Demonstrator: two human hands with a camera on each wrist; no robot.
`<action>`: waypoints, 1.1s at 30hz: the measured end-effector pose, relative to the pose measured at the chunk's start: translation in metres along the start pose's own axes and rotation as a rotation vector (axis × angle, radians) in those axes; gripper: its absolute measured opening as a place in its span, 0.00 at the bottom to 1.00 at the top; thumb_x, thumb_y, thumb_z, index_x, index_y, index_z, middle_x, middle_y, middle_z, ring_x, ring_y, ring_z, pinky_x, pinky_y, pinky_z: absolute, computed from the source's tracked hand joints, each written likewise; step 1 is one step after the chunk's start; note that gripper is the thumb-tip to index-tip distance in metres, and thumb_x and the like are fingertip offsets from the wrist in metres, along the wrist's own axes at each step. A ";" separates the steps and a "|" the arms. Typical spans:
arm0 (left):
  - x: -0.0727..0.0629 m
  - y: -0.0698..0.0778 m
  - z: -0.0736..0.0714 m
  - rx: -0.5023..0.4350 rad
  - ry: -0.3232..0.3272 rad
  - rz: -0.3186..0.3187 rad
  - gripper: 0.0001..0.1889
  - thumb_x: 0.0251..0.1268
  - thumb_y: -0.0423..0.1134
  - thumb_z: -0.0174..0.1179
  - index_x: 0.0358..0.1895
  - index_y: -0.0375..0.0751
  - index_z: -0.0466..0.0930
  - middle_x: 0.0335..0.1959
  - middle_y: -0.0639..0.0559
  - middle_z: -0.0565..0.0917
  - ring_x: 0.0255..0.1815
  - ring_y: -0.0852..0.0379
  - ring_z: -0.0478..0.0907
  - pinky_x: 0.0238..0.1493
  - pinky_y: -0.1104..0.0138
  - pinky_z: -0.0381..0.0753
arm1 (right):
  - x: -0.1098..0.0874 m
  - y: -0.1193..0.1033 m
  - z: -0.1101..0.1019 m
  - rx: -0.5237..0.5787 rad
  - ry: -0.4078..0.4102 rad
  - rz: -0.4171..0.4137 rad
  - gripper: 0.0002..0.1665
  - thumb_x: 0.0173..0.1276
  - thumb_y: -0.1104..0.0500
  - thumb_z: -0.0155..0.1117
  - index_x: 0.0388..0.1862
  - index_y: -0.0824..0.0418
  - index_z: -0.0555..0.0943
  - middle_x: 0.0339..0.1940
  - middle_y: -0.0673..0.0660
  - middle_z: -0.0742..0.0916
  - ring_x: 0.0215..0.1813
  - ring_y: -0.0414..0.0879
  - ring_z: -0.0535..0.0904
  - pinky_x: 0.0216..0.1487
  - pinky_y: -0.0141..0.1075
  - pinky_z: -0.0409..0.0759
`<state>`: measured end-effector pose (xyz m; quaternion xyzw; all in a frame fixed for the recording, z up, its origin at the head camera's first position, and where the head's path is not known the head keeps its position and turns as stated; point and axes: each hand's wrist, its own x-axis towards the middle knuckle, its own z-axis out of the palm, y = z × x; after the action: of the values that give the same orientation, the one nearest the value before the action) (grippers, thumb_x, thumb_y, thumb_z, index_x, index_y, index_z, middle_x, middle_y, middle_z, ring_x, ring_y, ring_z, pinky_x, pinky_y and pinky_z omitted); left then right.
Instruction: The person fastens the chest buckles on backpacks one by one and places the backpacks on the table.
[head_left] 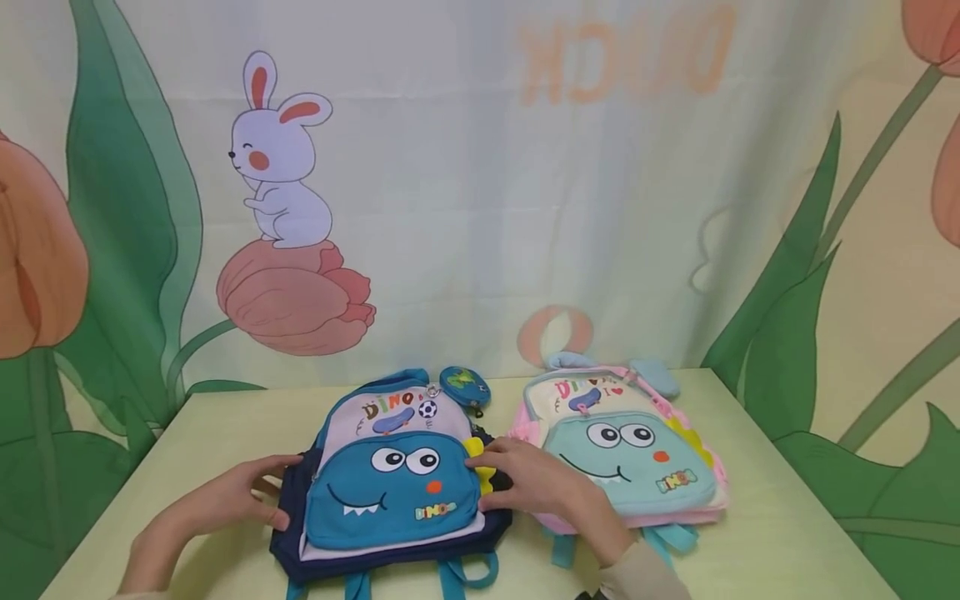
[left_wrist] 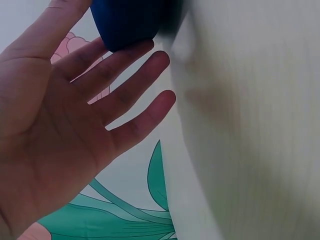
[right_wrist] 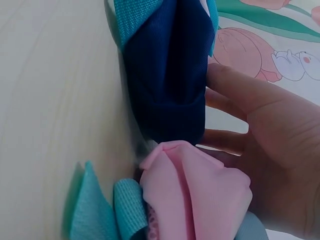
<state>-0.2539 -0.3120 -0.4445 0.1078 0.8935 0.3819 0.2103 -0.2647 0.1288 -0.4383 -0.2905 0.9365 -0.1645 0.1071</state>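
A blue children's backpack (head_left: 392,492) with a dinosaur face lies on the table, front up, its straps toward me. At its left side my left hand (head_left: 225,497) has its fingers spread and fairly straight; in the left wrist view the fingertips meet the navy side panel (left_wrist: 131,22). My right hand (head_left: 536,477) reaches across to the right side, fingertips at the yellow spikes (head_left: 486,477) and thumb by the lower edge. In the right wrist view, that hand's fingers (right_wrist: 227,141) extend along the navy side (right_wrist: 167,85). A round blue pouch (head_left: 464,387) lies by the top.
A pink and mint dinosaur backpack (head_left: 618,458) lies close on the right, under my right forearm in the head view. Both bags rest on a pale yellow table (head_left: 217,425). Behind it hangs a curtain (head_left: 450,208) printed with tulips and a rabbit.
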 end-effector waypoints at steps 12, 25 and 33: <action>-0.001 0.007 -0.004 -0.011 0.023 0.061 0.50 0.50 0.48 0.76 0.75 0.35 0.60 0.68 0.30 0.69 0.59 0.40 0.75 0.49 0.55 0.84 | -0.001 0.000 0.001 0.017 0.017 -0.002 0.36 0.62 0.33 0.67 0.68 0.39 0.75 0.68 0.53 0.77 0.67 0.50 0.73 0.67 0.50 0.74; -0.009 0.034 -0.007 0.021 0.119 0.092 0.49 0.48 0.49 0.77 0.74 0.38 0.63 0.67 0.31 0.71 0.59 0.41 0.76 0.50 0.54 0.84 | 0.001 0.003 0.003 0.041 0.016 0.008 0.36 0.61 0.33 0.68 0.68 0.40 0.76 0.67 0.52 0.77 0.67 0.50 0.73 0.66 0.50 0.75; -0.012 0.046 -0.011 0.006 0.156 0.183 0.45 0.53 0.47 0.75 0.74 0.39 0.63 0.67 0.31 0.70 0.58 0.41 0.77 0.50 0.56 0.85 | 0.000 0.004 0.002 0.062 0.023 0.009 0.36 0.60 0.34 0.69 0.67 0.41 0.77 0.67 0.53 0.78 0.67 0.51 0.73 0.66 0.51 0.75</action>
<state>-0.2468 -0.2917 -0.4010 0.1594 0.8948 0.4038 0.1042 -0.2665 0.1311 -0.4417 -0.2809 0.9334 -0.1964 0.1060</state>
